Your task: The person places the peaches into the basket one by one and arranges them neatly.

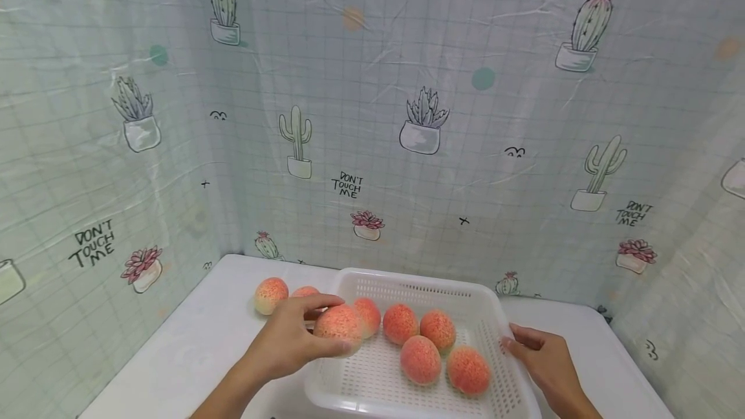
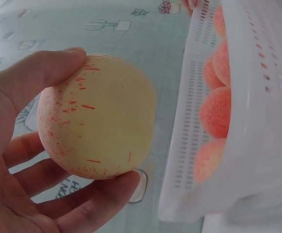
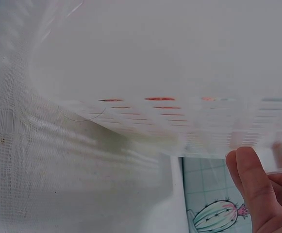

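My left hand [image 1: 291, 335] grips a peach [image 1: 337, 330] above the left side of a white plastic basket [image 1: 407, 277]. In the left wrist view, the thumb and fingers curl round the pale yellow face of this peach [image 2: 102, 116], and the basket [image 2: 179, 145] stands beside it. Several red-orange peaches [image 1: 420, 359] lie on the basket's perforated floor. At the basket's right rim, my right hand [image 1: 544, 357] holds the edge with thumb and fingers. The right wrist view shows that hand [image 3: 259, 189] against the basket's slotted wall [image 3: 145, 116].
Two more peaches sit on the white table [image 1: 192, 335] left of the basket: one peach [image 1: 271, 295] in full view, another peach [image 1: 304, 291] partly behind my left hand. Cactus-printed sheeting [image 1: 372, 115] rises behind the table and on both sides.
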`<state>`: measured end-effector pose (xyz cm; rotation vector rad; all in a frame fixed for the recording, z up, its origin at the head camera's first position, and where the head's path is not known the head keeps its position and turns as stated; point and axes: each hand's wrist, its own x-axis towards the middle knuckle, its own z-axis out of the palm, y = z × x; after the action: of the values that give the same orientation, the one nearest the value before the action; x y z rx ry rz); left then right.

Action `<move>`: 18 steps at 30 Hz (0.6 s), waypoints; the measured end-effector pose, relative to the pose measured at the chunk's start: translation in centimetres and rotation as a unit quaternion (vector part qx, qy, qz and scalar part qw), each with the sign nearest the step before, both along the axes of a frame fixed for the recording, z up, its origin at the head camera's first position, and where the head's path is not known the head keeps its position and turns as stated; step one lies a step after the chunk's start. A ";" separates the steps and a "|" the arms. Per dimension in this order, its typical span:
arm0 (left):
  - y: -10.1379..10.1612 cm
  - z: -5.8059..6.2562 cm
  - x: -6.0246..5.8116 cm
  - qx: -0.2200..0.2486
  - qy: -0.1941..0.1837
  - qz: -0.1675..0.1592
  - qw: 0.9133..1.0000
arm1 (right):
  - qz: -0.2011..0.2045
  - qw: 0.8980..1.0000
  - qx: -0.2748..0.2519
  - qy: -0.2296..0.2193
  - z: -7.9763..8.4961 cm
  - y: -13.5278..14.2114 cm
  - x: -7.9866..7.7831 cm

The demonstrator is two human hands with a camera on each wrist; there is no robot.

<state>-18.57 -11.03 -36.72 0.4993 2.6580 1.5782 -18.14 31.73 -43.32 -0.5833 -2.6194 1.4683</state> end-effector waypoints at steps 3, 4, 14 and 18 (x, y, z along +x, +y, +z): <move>0.4 -0.1 0.0 0.001 -0.002 -0.011 1.000 | 0.001 1.000 0.001 0.002 0.0 0.1 0.0; 0.6 -0.1 0.0 0.004 -0.003 -0.015 1.000 | 0.000 1.000 0.001 0.002 0.0 0.0 0.0; 2.2 -0.4 0.3 0.002 -0.009 -0.050 0.999 | -0.001 1.000 0.000 0.004 -0.1 0.1 -0.1; 2.7 -0.5 0.4 0.003 -0.008 -0.060 0.998 | -0.001 1.000 0.000 0.005 -0.1 0.1 -0.1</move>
<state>-18.20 -8.31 -37.26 0.6301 2.5590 1.5513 -18.25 31.81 -43.44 -0.5778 -2.6110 1.4661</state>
